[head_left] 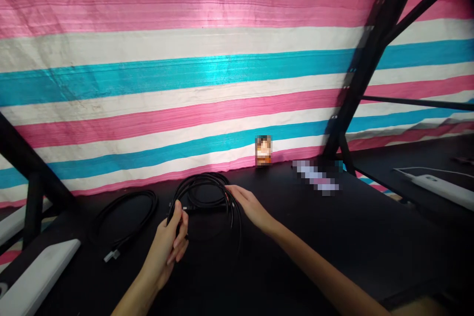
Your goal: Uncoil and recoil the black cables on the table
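A bundle of black cable (202, 177) is looped in wide coils above the black tabletop (281, 256), near its middle. My left hand (175, 237) grips the left side of the coils, its fingers curled and the thumb on top. On the right side, my right hand (249, 203) has its fingers closed around the loops, with the fingertips partly hidden behind the cable. Dark connector parts show between the two hands, too dim to make out well. To the left, a second coiled black cable (128, 197) lies on the tabletop, with a light connector (111, 256) at its end.
White power strips lie at the left (40, 276) and far right (444, 190). A small pixelated item (263, 150) stands at the back edge, near a pixelated flat item (316, 175). Black metal frame posts (355, 89) rise before a striped sheet (207, 69).
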Demonstrator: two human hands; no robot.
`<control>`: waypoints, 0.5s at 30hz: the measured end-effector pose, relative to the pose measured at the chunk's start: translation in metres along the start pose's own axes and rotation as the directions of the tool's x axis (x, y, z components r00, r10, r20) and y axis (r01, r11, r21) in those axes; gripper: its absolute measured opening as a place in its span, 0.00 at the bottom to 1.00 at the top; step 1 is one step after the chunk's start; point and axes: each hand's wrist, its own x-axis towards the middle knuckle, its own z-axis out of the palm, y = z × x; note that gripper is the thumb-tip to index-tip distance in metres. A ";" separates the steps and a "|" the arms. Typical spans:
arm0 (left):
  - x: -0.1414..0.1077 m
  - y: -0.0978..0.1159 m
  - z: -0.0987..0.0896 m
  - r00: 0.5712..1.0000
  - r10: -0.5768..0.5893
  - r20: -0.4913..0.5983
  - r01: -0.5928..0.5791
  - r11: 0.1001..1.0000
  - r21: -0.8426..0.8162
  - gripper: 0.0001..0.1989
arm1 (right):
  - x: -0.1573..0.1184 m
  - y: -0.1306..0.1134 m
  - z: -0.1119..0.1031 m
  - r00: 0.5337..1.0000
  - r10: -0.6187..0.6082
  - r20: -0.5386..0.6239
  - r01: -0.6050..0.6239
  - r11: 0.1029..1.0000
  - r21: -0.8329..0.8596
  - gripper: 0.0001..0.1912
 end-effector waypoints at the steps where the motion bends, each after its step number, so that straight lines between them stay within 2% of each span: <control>1: 0.003 -0.002 -0.004 0.999 -0.038 0.031 0.038 0.999 0.011 0.26 | 0.006 0.010 -0.013 0.999 -0.018 -0.049 0.016 0.999 -0.044 0.20; 3: 0.009 -0.010 -0.013 0.987 -0.114 0.109 0.109 0.993 0.049 0.26 | 0.020 0.032 -0.041 0.971 -0.010 -0.241 -0.002 0.999 -0.052 0.20; 4: 0.013 -0.014 -0.017 0.979 -0.145 0.146 0.134 0.988 0.081 0.25 | 0.028 0.042 -0.055 0.925 0.002 -0.380 -0.016 0.999 -0.034 0.20; 6: 0.020 -0.024 -0.022 0.964 -0.176 0.201 0.144 0.976 0.164 0.24 | 0.044 0.059 -0.081 0.867 -0.004 -0.497 -0.019 0.999 -0.042 0.23; 8: 0.028 -0.033 -0.026 0.965 -0.166 0.204 0.111 0.961 0.254 0.24 | 0.059 0.072 -0.101 0.820 -0.026 -0.572 -0.008 0.998 -0.058 0.27; 11: 0.038 -0.041 -0.032 0.987 -0.098 0.129 0.043 0.925 0.378 0.26 | 0.077 0.085 -0.118 0.767 -0.087 -0.636 0.017 0.993 -0.116 0.31; 13: 0.042 -0.043 -0.039 0.997 -0.013 0.070 -0.022 0.879 0.476 0.26 | 0.087 0.092 -0.123 0.743 -0.119 -0.659 0.013 0.987 -0.163 0.32; 15: 0.044 -0.042 -0.048 0.992 0.122 0.016 -0.109 0.803 0.586 0.24 | 0.096 0.097 -0.124 0.722 -0.138 -0.678 -0.004 0.979 -0.204 0.32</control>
